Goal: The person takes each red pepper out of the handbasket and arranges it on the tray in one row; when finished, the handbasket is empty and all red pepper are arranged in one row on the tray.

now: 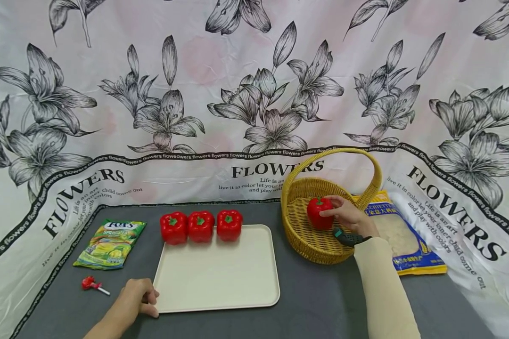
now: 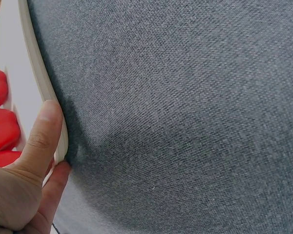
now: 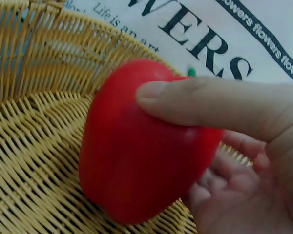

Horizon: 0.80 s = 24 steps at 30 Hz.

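Note:
My right hand [image 1: 348, 215] holds a red bell pepper [image 1: 318, 217] inside the yellow wicker basket [image 1: 297, 235]. In the right wrist view, the thumb lies across the pepper [image 3: 136, 151] and the other fingers are behind it, partly hidden. My left hand [image 1: 136, 297] pinches the near left corner of a cream rectangular tray [image 1: 220, 278]; the left wrist view shows the thumb [image 2: 46, 129] along the tray's rim and a finger at its corner. Three more red bell peppers [image 1: 201, 226] stand in a row at the tray's far left edge.
A green FOX'S candy bag [image 1: 112, 245] lies left of the tray, with a red lollipop [image 1: 94, 284] nearer me. Behind the basket's right side lies a yellow and blue pasta bag [image 1: 407, 240]. The basket's tall handle [image 1: 375, 174] arches over it. A flowered cloth [image 1: 254, 94] hangs behind.

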### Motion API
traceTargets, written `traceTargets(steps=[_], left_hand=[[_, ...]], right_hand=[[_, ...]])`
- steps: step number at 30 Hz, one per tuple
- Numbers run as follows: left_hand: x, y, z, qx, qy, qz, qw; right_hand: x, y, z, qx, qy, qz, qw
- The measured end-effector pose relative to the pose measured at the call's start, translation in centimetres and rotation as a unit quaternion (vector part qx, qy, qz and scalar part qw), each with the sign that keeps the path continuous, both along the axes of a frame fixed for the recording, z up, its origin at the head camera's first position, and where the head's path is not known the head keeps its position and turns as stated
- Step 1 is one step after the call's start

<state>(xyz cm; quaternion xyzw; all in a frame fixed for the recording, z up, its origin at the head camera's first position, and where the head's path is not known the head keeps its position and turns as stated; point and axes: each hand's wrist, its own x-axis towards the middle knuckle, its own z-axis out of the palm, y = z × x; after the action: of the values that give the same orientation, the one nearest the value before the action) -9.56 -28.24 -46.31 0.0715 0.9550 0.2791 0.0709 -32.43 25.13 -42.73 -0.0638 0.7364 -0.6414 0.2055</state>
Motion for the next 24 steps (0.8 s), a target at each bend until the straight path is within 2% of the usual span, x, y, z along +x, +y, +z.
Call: traceTargets(steps=[4, 7, 16, 19, 24], left_hand=[[0.1, -0.1, 0.0, -0.002, 0.01, -0.007, 0.9999], [0.0, -0.1, -0.1, -0.001, 0.015, -0.01, 0.9998], [0.0, -0.2, -0.2, -0.004, 0.029, -0.024, 0.9993], [0.0, -0.3, -0.2, -0.003, 0.028, -0.024, 0.9993], [0.0, -0.2, -0.2, -0.003, 0.029, -0.023, 0.9993]], right_hand=[[0.0, 0.5, -0.3, -0.021, 0.016, 0.027, 0.9993], [0.1, 0.8, -0.3, -0.018, 0.021, 0.045, 0.9986], [0.6, 0.9, 0.4, -0.002, -0.008, 0.025, 0.9997], [0.6, 0.7, 0.6, -0.018, -0.014, 0.013, 0.9997], [0.7, 0.3, 1.3, -0.054, -0.028, 0.024, 0.9979]])
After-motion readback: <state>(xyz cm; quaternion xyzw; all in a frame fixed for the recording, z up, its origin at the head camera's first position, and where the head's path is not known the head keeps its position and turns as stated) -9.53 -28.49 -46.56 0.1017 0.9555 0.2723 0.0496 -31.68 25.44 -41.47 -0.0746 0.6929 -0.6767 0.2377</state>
